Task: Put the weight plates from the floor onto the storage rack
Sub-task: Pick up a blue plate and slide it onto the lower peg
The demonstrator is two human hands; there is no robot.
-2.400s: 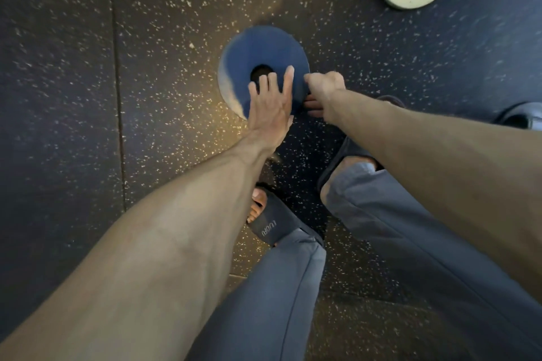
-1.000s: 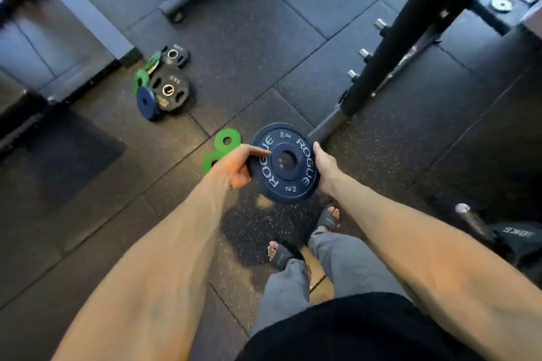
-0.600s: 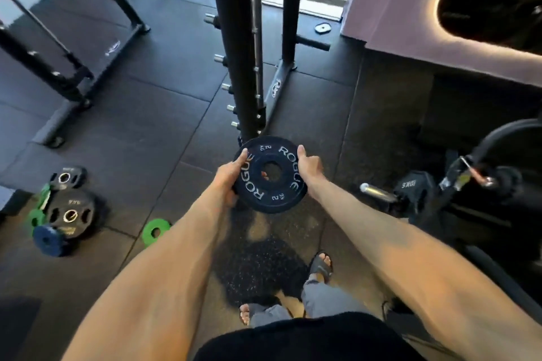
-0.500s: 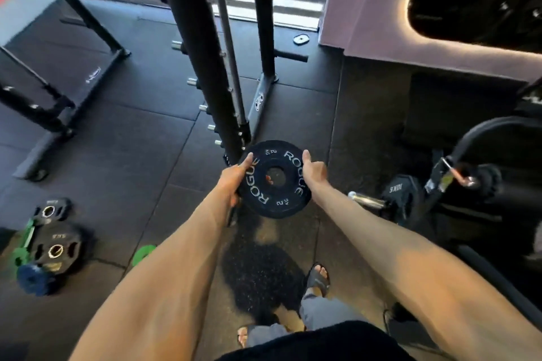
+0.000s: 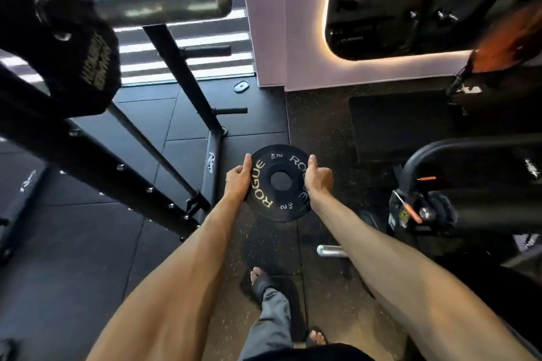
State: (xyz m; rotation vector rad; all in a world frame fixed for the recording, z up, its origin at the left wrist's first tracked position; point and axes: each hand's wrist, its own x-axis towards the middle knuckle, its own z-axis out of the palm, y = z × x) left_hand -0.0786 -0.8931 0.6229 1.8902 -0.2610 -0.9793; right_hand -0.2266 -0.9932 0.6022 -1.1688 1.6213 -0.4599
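Note:
I hold a small dark blue 2 kg weight plate with white ROGUE lettering, flat side facing me, at about waist height. My left hand grips its left rim and my right hand grips its right rim. The black storage rack rises at the left, with a steel peg sticking out at the top left, well above the plate. Two short black pegs stick out of its far upright. The plate is apart from every peg.
A large black plate hangs on the rack at upper left. A machine with a curved black frame and a steel bar end stands to the right. A pink wall lies ahead. My sandalled feet stand on black rubber flooring.
I lifted the blue plate off the floor with both hands, turned and walked up to the rack. The rack now looms close at the left; the plates left on the floor are out of view.

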